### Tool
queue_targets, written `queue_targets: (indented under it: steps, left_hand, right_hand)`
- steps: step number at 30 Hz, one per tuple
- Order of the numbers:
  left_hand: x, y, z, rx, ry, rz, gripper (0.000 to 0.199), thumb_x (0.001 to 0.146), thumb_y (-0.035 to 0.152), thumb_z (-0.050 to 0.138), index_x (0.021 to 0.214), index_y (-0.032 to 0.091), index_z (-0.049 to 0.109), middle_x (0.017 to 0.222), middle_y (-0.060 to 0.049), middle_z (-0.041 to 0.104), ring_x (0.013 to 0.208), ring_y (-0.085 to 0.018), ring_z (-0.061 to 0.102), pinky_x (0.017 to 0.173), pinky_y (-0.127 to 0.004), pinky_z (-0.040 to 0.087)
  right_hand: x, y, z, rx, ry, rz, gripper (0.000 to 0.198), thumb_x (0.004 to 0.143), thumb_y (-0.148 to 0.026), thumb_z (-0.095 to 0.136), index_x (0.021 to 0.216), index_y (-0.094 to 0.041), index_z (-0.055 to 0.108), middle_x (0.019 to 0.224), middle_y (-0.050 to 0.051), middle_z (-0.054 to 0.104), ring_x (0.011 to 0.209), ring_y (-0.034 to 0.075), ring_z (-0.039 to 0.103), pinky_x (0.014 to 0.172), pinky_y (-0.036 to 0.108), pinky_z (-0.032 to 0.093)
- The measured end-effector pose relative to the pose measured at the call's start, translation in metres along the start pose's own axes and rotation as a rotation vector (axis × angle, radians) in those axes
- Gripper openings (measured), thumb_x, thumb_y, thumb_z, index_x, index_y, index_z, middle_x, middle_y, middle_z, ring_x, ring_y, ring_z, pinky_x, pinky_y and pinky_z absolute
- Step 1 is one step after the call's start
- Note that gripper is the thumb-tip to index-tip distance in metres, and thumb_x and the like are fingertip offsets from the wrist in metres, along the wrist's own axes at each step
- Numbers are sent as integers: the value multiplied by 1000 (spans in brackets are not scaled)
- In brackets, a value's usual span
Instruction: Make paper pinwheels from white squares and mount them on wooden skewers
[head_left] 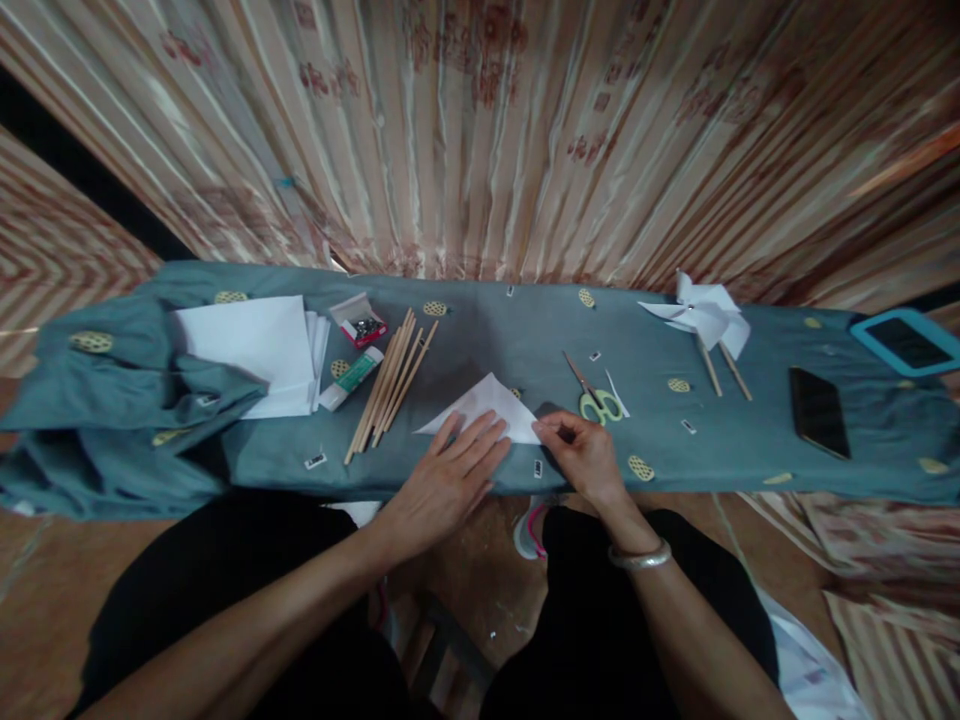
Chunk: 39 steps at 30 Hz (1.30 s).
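Note:
A sheet of white paper (491,398), folded into a triangle, lies on the cloth-covered table with its peak pointing away from me. My left hand (457,470) rests flat across its lower middle, fingers stretched out. At the right corner my right hand (581,445) pinches the paper between thumb and forefinger. Just beyond that hand are scissors (592,395) with light green handles, and beside them a thin white paper strip (617,393). Several wooden sticks (391,385) lie in a loose bundle left of the triangle.
At the left sits a stack of white paper (255,350), near an open red box of small metal pieces (360,322) and a green-and-white box (351,378). White paper pinwheels (709,315) on sticks, a black phone (819,412) and a blue-framed tablet (907,342) lie rightward. A curtain (480,140) hangs behind.

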<state>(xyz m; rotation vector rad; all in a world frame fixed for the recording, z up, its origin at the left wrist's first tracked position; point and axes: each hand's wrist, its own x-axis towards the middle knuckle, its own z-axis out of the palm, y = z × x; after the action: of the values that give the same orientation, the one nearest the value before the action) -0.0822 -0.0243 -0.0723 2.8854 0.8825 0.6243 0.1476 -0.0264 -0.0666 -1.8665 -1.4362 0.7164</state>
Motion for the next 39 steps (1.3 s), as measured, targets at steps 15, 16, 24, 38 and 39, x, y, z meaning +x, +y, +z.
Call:
queue_targets:
  steps: [15,16,24,38,39]
  left_hand:
    - [1,-1,12,-19,-181,-104,62,96,43,48,148,14,31,156,-16,35,149,-29,22,120,-54,8]
    - [1,-1,12,-20,-185,-106,62,96,43,48,148,14,31,157,-16,35,149,-30,23,120,-55,9]
    - [3,-1,12,-30,-229,-127,63,95,44,49,147,12,33,157,-17,33,148,-32,24,119,-57,12]
    - [3,0,13,-22,-234,-143,64,95,44,50,147,12,33,156,-18,34,148,-33,24,119,-58,11]
    - [3,0,13,-22,-233,-144,64,95,44,50,147,12,33,156,-18,35,148,-33,24,119,-58,11]
  right_hand:
    - [3,-4,-1,-209,26,-28,28,79,-46,62,67,-23,69,62,1,70,55,17,62,56,27,41]
    - [3,-3,-1,-211,29,-30,28,79,-46,62,67,-23,69,61,0,70,55,17,62,55,27,42]
    - [4,-5,-1,-203,27,-30,28,79,-46,61,65,-22,67,62,1,70,56,17,62,57,27,41]
    - [7,-5,0,-253,28,-67,28,81,-46,59,68,-23,68,63,1,70,58,18,64,58,28,42]
    - [7,-5,0,-253,32,-74,28,81,-46,59,68,-23,68,63,2,71,59,18,64,58,28,43]
